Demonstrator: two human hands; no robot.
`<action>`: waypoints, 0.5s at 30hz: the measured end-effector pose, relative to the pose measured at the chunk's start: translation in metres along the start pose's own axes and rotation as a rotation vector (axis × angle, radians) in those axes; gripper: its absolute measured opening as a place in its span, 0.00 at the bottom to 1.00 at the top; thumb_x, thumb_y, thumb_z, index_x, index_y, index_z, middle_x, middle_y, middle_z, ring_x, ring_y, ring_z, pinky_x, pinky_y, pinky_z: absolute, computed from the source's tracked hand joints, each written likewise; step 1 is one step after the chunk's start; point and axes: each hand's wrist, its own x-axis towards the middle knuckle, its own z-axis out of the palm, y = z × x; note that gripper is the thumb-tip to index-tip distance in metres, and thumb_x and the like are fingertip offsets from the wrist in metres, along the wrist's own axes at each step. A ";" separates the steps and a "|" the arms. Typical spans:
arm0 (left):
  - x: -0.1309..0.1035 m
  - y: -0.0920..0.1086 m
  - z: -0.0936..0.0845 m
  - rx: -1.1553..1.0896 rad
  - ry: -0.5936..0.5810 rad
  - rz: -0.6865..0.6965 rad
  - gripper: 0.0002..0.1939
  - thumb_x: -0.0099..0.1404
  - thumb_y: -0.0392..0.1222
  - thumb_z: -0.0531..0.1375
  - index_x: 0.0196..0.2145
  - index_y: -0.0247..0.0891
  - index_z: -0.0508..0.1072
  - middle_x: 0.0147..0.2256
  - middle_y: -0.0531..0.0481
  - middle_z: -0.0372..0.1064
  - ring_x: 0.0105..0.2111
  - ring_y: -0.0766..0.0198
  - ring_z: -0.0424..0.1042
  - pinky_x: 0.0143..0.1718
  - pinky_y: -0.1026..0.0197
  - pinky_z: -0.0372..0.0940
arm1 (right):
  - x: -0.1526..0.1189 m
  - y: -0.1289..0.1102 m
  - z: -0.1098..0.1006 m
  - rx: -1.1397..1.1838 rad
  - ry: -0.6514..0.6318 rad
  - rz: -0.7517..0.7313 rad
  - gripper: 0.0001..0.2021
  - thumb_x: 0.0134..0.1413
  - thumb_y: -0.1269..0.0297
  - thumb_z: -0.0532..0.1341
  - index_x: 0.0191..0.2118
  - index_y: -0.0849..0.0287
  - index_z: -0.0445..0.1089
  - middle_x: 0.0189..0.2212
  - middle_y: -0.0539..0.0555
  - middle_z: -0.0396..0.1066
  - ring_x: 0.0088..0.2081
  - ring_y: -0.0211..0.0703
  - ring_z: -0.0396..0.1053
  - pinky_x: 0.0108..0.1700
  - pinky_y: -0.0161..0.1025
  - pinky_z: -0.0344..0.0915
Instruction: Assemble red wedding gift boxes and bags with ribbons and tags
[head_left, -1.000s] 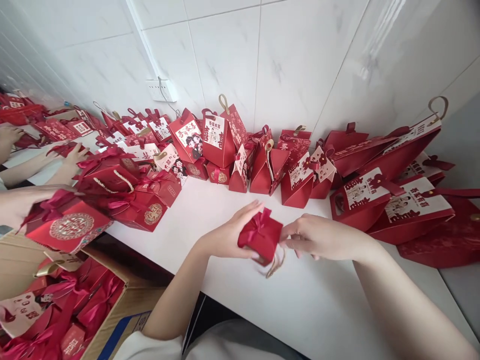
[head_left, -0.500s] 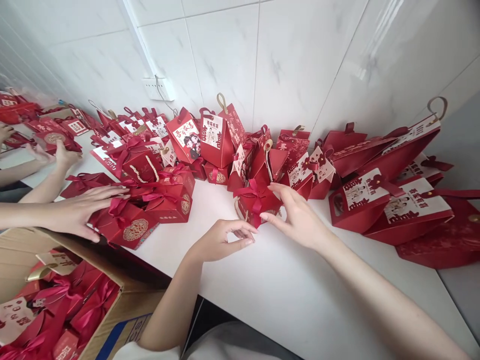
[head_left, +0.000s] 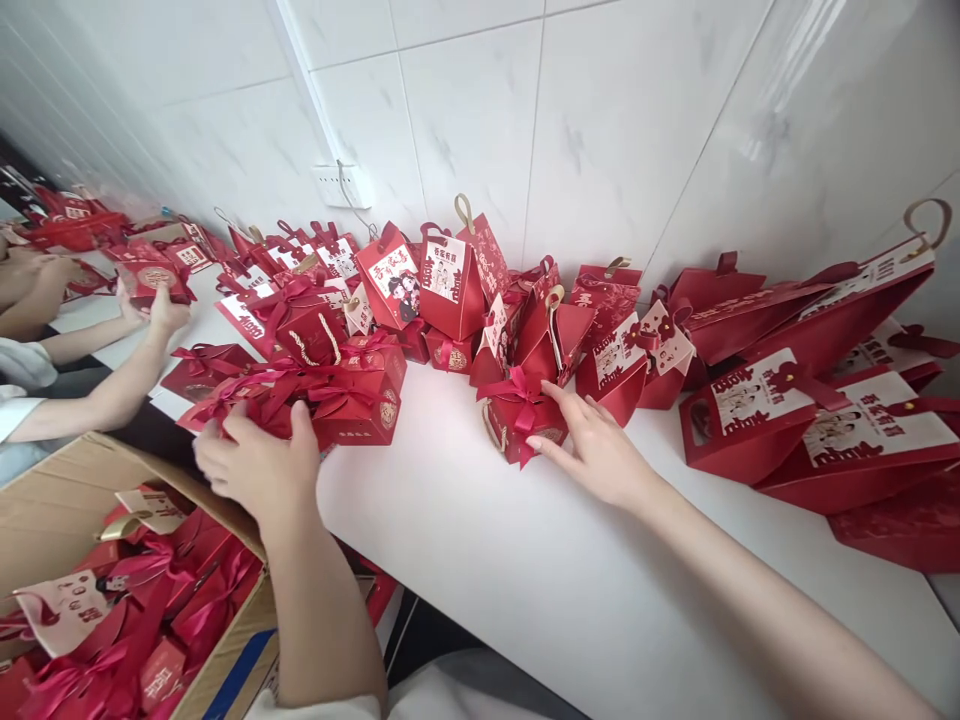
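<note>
My right hand (head_left: 589,440) has its thumb and index finger on the right side of a small red gift box (head_left: 544,436). This box has a crimson ribbon bow on top and a twisted cord handle. Over to the left, my left hand (head_left: 262,465) is open, fingers spread, at the front of a red gift box with ribbon that it largely hides; whether it touches is unclear. Beside that hand sits another red gift box (head_left: 360,428) with a round gold emblem and a bow.
An open cardboard box (head_left: 67,455) full of red gift boxes stands at lower left. Red boxes with white printed cards (head_left: 450,270) line the tiled wall (head_left: 600,130). Farther left, another person's hands hold a red box (head_left: 157,280). The white table (head_left: 480,530) runs along the wall.
My left hand has moved left from beside the bowed box to the grouped boxes. Another person's hand has left those boxes. My right hand stays at its box, which has shifted slightly left.
</note>
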 end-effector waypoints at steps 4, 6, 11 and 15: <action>0.023 -0.032 0.012 0.131 -0.204 -0.203 0.44 0.58 0.68 0.53 0.62 0.34 0.54 0.65 0.24 0.38 0.65 0.23 0.37 0.54 0.22 0.44 | 0.002 0.007 -0.003 0.015 0.022 0.012 0.25 0.67 0.47 0.46 0.62 0.51 0.59 0.65 0.58 0.55 0.62 0.58 0.58 0.61 0.57 0.58; 0.028 -0.035 0.014 0.157 -0.295 -0.258 0.50 0.53 0.71 0.55 0.63 0.34 0.51 0.65 0.21 0.38 0.64 0.21 0.41 0.52 0.23 0.48 | 0.003 0.010 -0.001 0.035 0.001 0.030 0.23 0.67 0.48 0.45 0.61 0.49 0.61 0.65 0.56 0.55 0.62 0.56 0.58 0.60 0.54 0.60; 0.028 -0.025 0.001 0.181 -0.386 -0.317 0.65 0.42 0.76 0.59 0.64 0.28 0.44 0.60 0.19 0.46 0.59 0.25 0.55 0.50 0.33 0.60 | 0.002 0.011 0.001 0.099 -0.031 0.041 0.22 0.67 0.49 0.46 0.63 0.45 0.56 0.62 0.55 0.58 0.61 0.53 0.61 0.57 0.51 0.66; 0.021 -0.030 -0.025 0.184 -0.473 -0.282 0.61 0.40 0.77 0.59 0.61 0.31 0.49 0.58 0.25 0.53 0.57 0.30 0.60 0.54 0.37 0.62 | 0.002 0.008 -0.001 0.110 -0.060 0.071 0.22 0.67 0.48 0.46 0.63 0.44 0.55 0.60 0.54 0.61 0.57 0.52 0.65 0.54 0.50 0.68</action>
